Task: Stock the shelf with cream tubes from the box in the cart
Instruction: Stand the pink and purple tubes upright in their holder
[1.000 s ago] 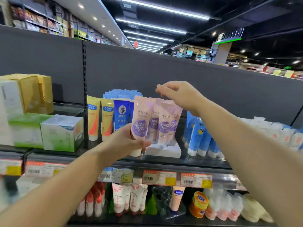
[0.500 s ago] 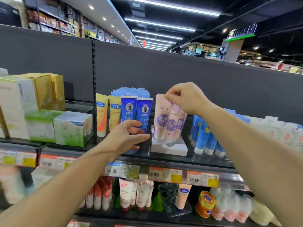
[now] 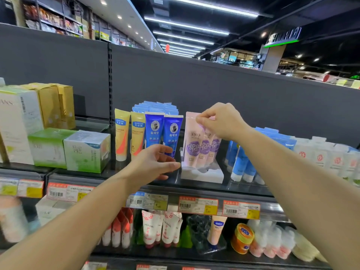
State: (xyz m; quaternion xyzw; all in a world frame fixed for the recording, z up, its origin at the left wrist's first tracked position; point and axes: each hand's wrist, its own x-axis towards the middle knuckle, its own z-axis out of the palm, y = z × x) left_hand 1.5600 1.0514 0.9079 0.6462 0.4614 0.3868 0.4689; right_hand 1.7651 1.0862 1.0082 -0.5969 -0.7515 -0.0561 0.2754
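Emptied since a second ago, the left hand [image 3: 155, 164] hovers slack-fingered near the shelf [image 3: 194, 189] edge. Farther in, the right hand [image 3: 220, 121] pinches the front pink cream tube [image 3: 191, 145] by its crimp; a tug could topple the row from its white holder [image 3: 202, 175].

Supermarket interior. Dark grey back panel [image 3: 214, 90] rises behind the shelving, with a slotted upright [image 3: 110, 82] at left. Black ceiling carries long fluorescent strips [image 3: 187, 26]; recessed spotlights [image 3: 119, 17] line a pale soffit. Green-lit sign [image 3: 282, 38] tops a far pillar.
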